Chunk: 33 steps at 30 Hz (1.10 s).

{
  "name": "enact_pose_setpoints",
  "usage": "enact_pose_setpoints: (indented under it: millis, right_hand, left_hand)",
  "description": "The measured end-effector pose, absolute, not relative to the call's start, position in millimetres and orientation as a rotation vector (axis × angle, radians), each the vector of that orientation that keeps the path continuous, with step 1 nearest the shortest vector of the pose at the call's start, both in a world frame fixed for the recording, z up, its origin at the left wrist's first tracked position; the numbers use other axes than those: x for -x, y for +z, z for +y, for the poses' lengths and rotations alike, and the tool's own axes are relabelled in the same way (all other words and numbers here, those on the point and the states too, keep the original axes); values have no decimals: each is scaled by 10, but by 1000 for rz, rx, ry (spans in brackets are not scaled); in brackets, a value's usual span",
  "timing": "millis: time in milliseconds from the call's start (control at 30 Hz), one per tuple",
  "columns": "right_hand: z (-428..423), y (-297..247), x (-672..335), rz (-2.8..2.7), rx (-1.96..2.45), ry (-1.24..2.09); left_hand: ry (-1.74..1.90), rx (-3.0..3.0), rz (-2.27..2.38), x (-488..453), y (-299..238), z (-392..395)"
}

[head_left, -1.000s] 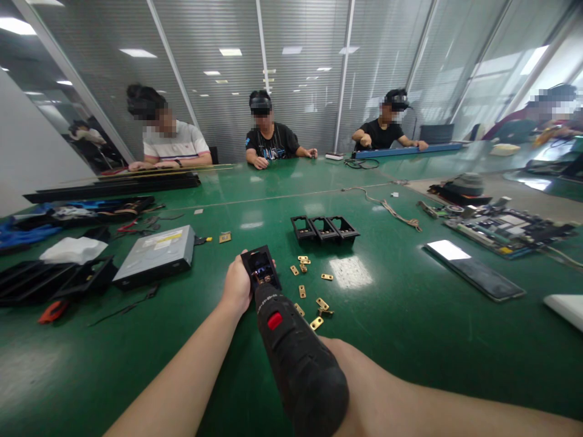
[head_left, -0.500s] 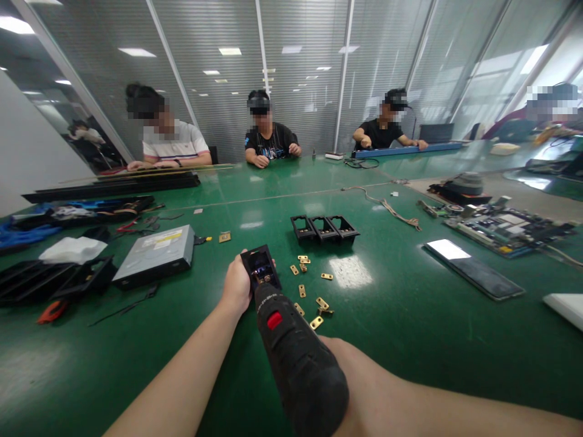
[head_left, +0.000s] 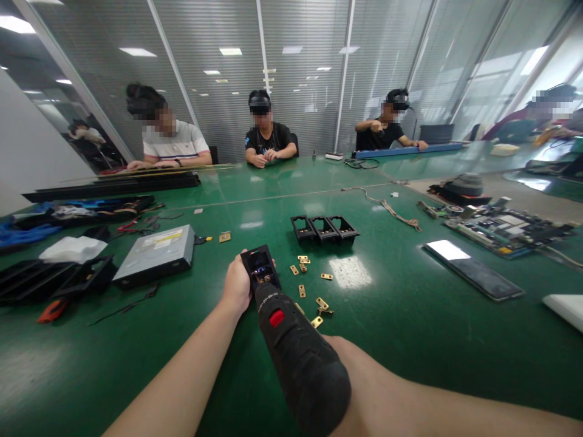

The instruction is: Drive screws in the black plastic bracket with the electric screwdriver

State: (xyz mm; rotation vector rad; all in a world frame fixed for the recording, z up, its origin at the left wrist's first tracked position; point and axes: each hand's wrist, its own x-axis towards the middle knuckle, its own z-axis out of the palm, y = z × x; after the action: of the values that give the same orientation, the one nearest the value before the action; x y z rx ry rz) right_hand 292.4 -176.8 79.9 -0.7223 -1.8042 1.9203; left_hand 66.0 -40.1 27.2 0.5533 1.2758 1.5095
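Note:
My left hand [head_left: 237, 284] is closed around the left side of a black rectangular plastic frame [head_left: 257, 260], held tilted over the table. A black cordless drill [head_left: 298, 355] with a red switch points into the lower part of that frame, where brass-coloured metal shows. My right hand [head_left: 339, 358] grips the drill from below; its fingers are mostly hidden behind the drill body. Where the bit meets the metal is covered by the chuck. Several small brass plates [head_left: 302, 291] with holes lie just right of the frame. Three similar black frames [head_left: 324, 228] stand in a row beyond them.
On the left are a silver optical drive [head_left: 157, 255], more black frames [head_left: 86, 279] and cables [head_left: 27, 233]. A phone [head_left: 473, 270] and a circuit board [head_left: 510, 224] lie to the right. Co-workers sit across the green table [head_left: 410, 340], one holding a blue bar [head_left: 405, 150].
The drill has shifted very slightly to the right; the held frame stays put. Across the table, the middle person's hands came together, and the person at the blue bar raised a hand.

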Motion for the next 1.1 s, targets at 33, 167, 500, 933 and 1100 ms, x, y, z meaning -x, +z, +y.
enact_pose_setpoints:
  millis: [33, 167, 500, 933, 1100]
  right_hand:
    - [-1768, 794, -2925, -1812, 715, 1918]
    - [-1770, 775, -2934, -1759, 761, 1942]
    - [-1780, 654, -2938, -1869, 791, 1875]
    - [-1800, 803, -2922, -1574, 690, 2034]
    - [-1807, 731, -2902, -1523, 695, 2073]
  left_hand:
    - [1511, -554, 1278, -663, 278, -402]
    - [1513, -549, 1289, -671, 292, -410]
    - [1507, -571, 1311, -677, 299, -415]
    - [1488, -561, 1331, -682, 320, -408]
    - [1492, -571, 1329, -681, 327, -409]
